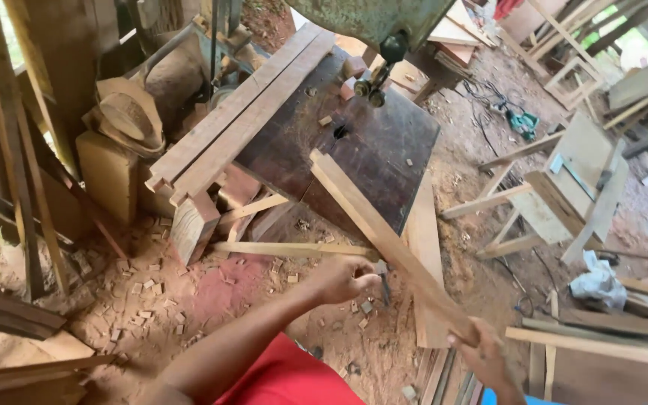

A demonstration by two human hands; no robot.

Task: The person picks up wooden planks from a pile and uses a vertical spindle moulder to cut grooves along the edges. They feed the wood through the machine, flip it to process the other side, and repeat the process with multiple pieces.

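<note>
Long wooden strip lies with its far end on the band-saw table, just short of the blade slot. Right hand grips its near end; left hand closes beside the strip's near half, contents unclear. Risk: the unsupported overhang may sag and skew the feed.

Reddish dirt floor strewn with small wood offcuts; dark metal saw worktop at twelve o'clock, timber frames (unfinished) at three, daylight beyond.
</note>
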